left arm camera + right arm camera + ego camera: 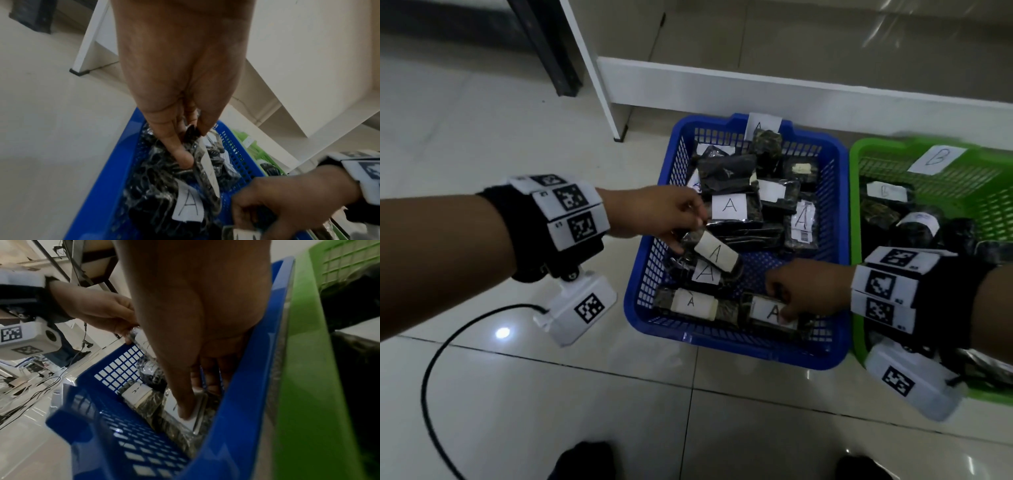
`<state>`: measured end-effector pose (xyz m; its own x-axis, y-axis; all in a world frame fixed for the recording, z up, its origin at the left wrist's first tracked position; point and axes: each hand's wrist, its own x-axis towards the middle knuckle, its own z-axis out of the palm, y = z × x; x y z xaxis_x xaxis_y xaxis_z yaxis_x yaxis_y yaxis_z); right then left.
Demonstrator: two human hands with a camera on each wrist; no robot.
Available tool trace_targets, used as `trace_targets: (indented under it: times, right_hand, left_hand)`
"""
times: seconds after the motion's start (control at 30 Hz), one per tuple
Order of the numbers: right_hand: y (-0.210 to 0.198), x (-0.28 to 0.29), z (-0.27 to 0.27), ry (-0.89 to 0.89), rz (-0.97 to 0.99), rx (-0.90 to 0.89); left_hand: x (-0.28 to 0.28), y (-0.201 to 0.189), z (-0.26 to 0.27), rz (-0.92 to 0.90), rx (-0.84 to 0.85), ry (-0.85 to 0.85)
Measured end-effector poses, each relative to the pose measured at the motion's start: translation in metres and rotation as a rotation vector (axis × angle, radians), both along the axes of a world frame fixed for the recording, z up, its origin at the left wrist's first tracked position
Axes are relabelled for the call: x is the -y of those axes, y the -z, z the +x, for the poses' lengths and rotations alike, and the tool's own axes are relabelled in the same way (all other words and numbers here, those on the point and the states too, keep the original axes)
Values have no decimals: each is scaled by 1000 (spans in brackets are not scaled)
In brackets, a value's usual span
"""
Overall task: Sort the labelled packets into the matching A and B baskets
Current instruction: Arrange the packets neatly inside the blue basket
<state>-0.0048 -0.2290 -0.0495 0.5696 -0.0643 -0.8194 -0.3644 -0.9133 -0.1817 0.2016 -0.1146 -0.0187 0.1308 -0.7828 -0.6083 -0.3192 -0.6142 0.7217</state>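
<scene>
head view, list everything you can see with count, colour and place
blue basket: one, blue, floor centre, tagged A
green basket: one, green, right of blue, tagged B
A packets: many, dark with white labels, in the blue basket
B packets: several, dark, in the green basket
white shelf: one, behind the baskets
black cable: one, floor left
left hand: pinches an A packet
right hand: grips an A packet

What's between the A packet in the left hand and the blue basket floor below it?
The left hand pinches an A packet over the blue basket. Another A packet lies right under it, so it would land on that, not bare floor.
</scene>
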Motion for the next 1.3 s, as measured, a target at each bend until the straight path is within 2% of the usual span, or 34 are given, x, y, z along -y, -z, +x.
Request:
trace_targets:
  times: [0.1,0.17,0.23,0.3,0.47,0.6,0.73,0.8,0.87,0.9,0.93,1.0,1.07,1.13,1.2,1.23,1.3]
  right_hand:
    - [-2,4,5,6,59,-8]
    - [-6,9,11,8,71,-23]
    - [-10,15,16,-16,16,-14]
    - [-12,20,19,-20,-57,41]
    - [-5,25,19,36,-98,159]
    - [4,20,10,10,-231,260]
    - [-2,9,0,-77,-420,473]
    - [-11,6,3,56,-284,570]
    - [-22,5,11,343,91,489]
    - [-26,4,15,415,252,400]
    - [-29,3,18,394,338,318]
    - [-26,2,20,248,337,235]
    - [-19,2,18,102,222,174]
    - [-13,4,14,6,130,91]
    - [-11,8,11,21,110,45]
    - [-11,10,10,57,119,47]
    - [-14,16,11,117,125,90]
  left_hand:
    - [-5,7,-5,40,27,83]
    - [-7,8,-7,47,194,275]
    - [-9,9,-11,41,385,469]
    - [-9,12,-15,30,506,599]
    - [-10,16,-23,67,582,739]
    - [-11,13,-23,80,576,751]
    - [-11,8,-19,104,471,684]
    - [-10,8,-19,102,364,583]
    - [-8,10,-22,89,241,454]
    - [-8,12,-25,76,182,386]
    - [-7,13,-30,59,138,331]
    - [-7,17,-39,30,113,304]
    - [-9,20,-45,-22,246,404]
    - [-14,22,-46,-195,514,487]
    - [-16,25,-40,-432,821,508]
    - [-15,26,-35,-485,935,504]
    - [-8,29,-23,-444,1021,480]
